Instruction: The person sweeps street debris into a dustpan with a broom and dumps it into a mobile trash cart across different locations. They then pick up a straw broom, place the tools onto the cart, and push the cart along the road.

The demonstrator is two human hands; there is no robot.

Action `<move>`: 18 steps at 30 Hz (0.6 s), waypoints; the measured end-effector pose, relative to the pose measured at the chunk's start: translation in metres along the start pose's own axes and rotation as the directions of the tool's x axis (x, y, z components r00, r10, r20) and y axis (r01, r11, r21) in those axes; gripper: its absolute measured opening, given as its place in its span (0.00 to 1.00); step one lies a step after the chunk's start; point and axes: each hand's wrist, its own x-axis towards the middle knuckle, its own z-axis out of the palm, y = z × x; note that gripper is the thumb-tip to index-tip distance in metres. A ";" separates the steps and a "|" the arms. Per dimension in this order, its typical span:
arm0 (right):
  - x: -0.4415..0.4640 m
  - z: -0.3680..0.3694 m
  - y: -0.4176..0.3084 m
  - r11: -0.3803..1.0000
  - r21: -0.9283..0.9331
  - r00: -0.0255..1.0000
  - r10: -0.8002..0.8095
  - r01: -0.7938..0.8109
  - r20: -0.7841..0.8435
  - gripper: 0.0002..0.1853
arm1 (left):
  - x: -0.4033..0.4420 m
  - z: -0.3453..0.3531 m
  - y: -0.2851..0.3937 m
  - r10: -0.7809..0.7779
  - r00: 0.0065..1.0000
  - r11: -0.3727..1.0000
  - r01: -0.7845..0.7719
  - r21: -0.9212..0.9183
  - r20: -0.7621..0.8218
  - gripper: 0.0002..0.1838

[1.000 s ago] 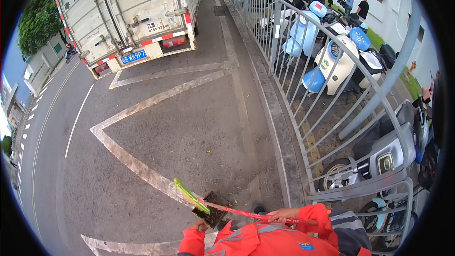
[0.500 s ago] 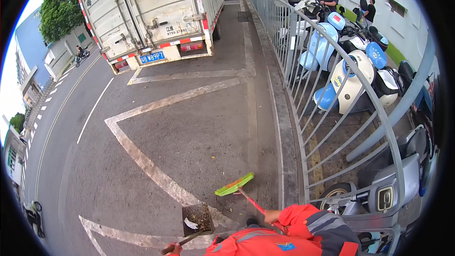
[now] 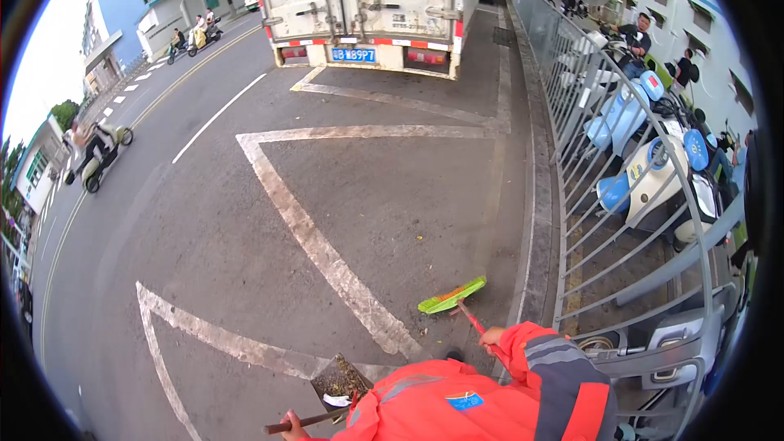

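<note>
Wrapped round the red handle of a green broom is my right hand (image 3: 492, 340). The broom's head (image 3: 452, 296), green with orange bristles, rests on the asphalt ahead of it, near the curb. At the bottom of the view my left hand (image 3: 293, 425) is closed on the dark stick handle (image 3: 314, 420) of a dustpan. The dustpan (image 3: 325, 382) is low beside my body, holding brown leaf debris and a white scrap (image 3: 336, 400). My red sleeve hides part of it.
A box truck (image 3: 392, 0) stands ahead. Along the right run a curb and a metal fence (image 3: 563, 139), with parked scooters (image 3: 653, 171) and people behind it. Riders on scooters (image 3: 98, 151) are on the road at the left. White lines (image 3: 327, 261) mark the asphalt.
The broom, first over the dustpan, has moved right to the ground by the curb. The dustpan has shifted down beside my body. The view has turned left, and scooter riders appear on the road.
</note>
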 end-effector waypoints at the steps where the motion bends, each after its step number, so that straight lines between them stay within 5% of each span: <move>1: -0.007 0.024 -0.012 0.999 0.026 0.999 -0.033 0.032 0.020 0.06 | -0.001 -0.022 -0.008 0.029 0.999 0.998 -0.031 -0.057 -0.039 0.11; 2: -0.010 0.056 -0.026 0.998 0.023 0.997 -0.058 0.056 0.052 0.07 | -0.006 -0.039 -0.001 -0.069 0.995 0.996 0.065 -0.060 -0.066 0.13; 3: -0.009 0.081 -0.031 0.992 -0.085 0.995 -0.096 0.095 -0.013 0.08 | -0.009 -0.055 -0.010 0.001 0.989 0.999 -0.007 -0.045 -0.146 0.14; 4: -0.013 0.101 -0.039 0.968 -0.211 0.987 -0.149 0.134 -0.057 0.09 | -0.017 -0.071 0.017 -0.212 0.960 0.976 0.216 0.000 -0.184 0.12; 5: -0.044 0.131 -0.049 0.999 -0.028 0.999 -0.041 0.040 -0.019 0.08 | -0.024 -0.082 0.030 -0.242 0.941 0.970 0.236 -0.056 -0.238 0.13; 7: -0.084 0.192 -0.061 0.989 -0.136 0.998 -0.057 0.060 0.023 0.07 | -0.036 -0.111 0.043 -0.265 0.893 0.956 0.293 0.022 -0.363 0.15; 9: -0.135 0.281 -0.074 0.837 -0.544 0.988 -0.128 0.064 -0.082 0.07 | -0.045 -0.136 0.048 -0.208 0.858 0.976 0.211 -0.047 -0.470 0.16; 14: -0.132 0.425 -0.115 0.538 -0.816 0.977 -0.139 0.211 0.161 0.08 | -0.053 -0.195 0.034 -0.153 0.704 0.988 0.100 -0.117 -0.693 0.16; 16: -0.083 0.472 -0.140 0.791 -0.611 0.968 0.124 0.037 0.219 0.07 | -0.052 -0.222 0.028 -0.056 0.629 0.997 0.077 -0.010 -0.775 0.16; 18: -0.087 0.547 -0.146 0.779 -0.627 0.962 0.166 0.007 0.217 0.06 | -0.048 -0.248 0.044 -0.104 0.540 0.994 0.078 -0.073 -0.835 0.15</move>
